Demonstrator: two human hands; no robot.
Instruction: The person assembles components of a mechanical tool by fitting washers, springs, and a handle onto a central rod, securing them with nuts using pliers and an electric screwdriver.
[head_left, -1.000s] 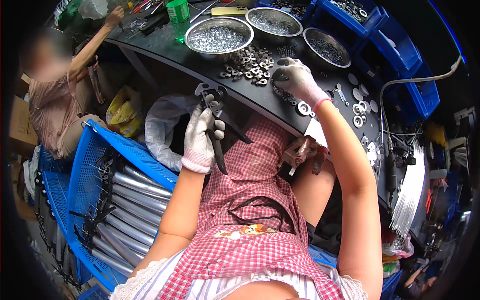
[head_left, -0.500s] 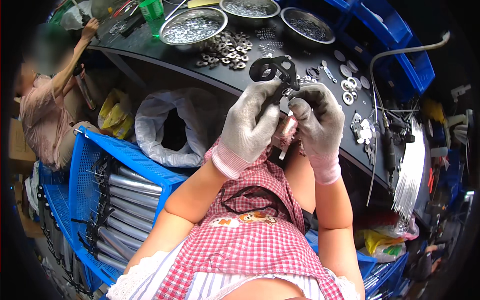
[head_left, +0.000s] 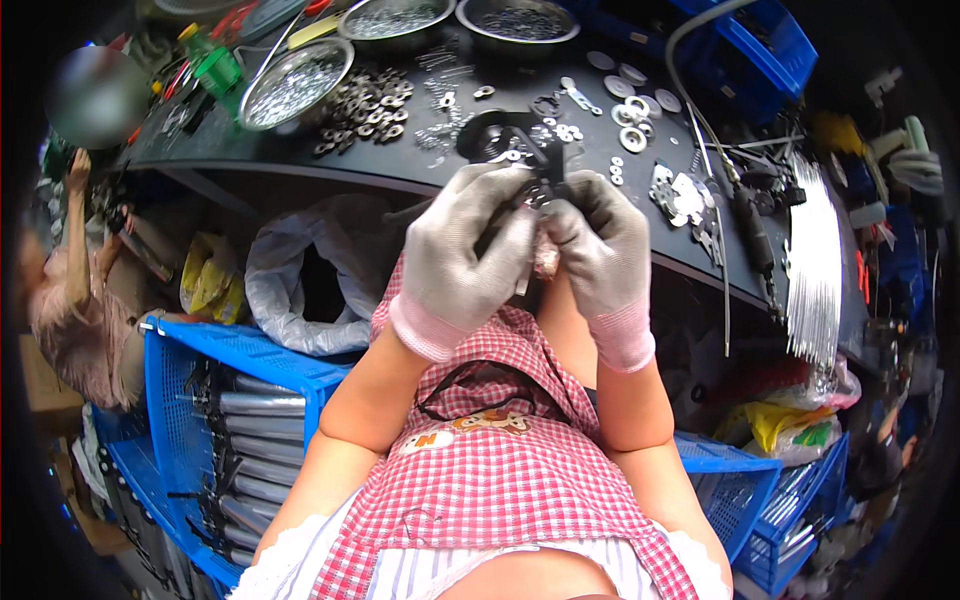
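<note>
A black bracket point(head_left: 545, 150) with a round ring at one end is held up over the table's near edge, slightly blurred. My left hand point(head_left: 468, 250), in a grey-white glove with a pink cuff, is closed on its left side. My right hand point(head_left: 600, 235), gloved alike, pinches at its lower right, the fingertips meeting the left ones. A small shiny metal piece shows between the fingertips, too small to name. Beneath the fingers hangs a reddish, frayed wrapped piece point(head_left: 546, 258); what holds it is hidden.
Metal bowls of small parts point(head_left: 300, 85) line the back of the black table point(head_left: 240, 145). Loose nut-like parts point(head_left: 365, 110), washers point(head_left: 632, 125) and thin rods point(head_left: 812, 270) lie there. Blue crates point(head_left: 240, 345) with metal tubes stand at left. Another person point(head_left: 85, 310) sits far left.
The view has turned, so the table and bowls sit further left. Both hands have drawn closer together round the black bracket, which sits lower between them and is blurred.
</note>
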